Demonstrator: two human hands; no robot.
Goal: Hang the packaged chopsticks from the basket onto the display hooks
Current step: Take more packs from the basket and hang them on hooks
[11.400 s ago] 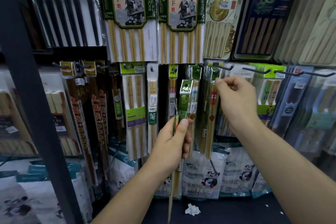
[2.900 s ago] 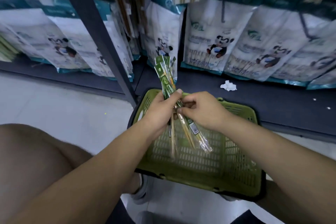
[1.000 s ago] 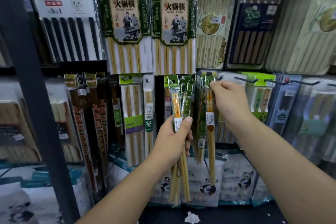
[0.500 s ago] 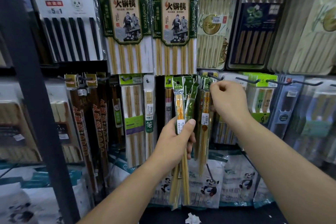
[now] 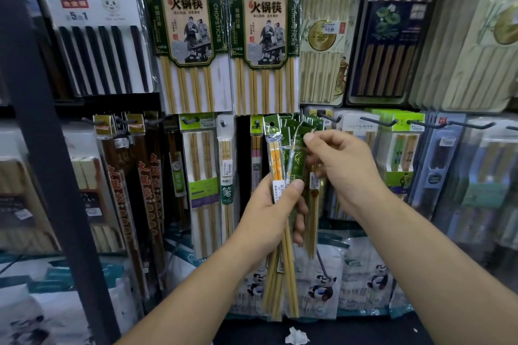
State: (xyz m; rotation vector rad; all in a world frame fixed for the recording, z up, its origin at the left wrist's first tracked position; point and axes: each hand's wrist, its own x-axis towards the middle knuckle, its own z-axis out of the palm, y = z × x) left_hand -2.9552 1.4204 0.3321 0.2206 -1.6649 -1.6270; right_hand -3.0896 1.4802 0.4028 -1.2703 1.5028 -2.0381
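Note:
My left hand [image 5: 269, 213] grips a bunch of slim packaged chopsticks [image 5: 277, 173] upright in front of the display, their green header cards up. My right hand [image 5: 344, 171] pinches the green top of one pack in that bunch [image 5: 298, 154] between thumb and forefinger. Just behind hangs a row of the same green-headed packs [image 5: 312, 120] on a display hook [image 5: 332, 118]. The basket is out of view.
Large hot-pot chopstick packs [image 5: 193, 45] hang above. Bare black hooks [image 5: 378, 122] stick out to the right of my right hand. A dark upright post [image 5: 53, 162] stands at the left. Panda-printed bags [image 5: 322, 286] line the bottom shelf, with a crumpled paper scrap [image 5: 297, 336] below.
My right hand has left the hook, where a pack now hangs, and come down left to pinch the top of a pack in my left hand's bunch.

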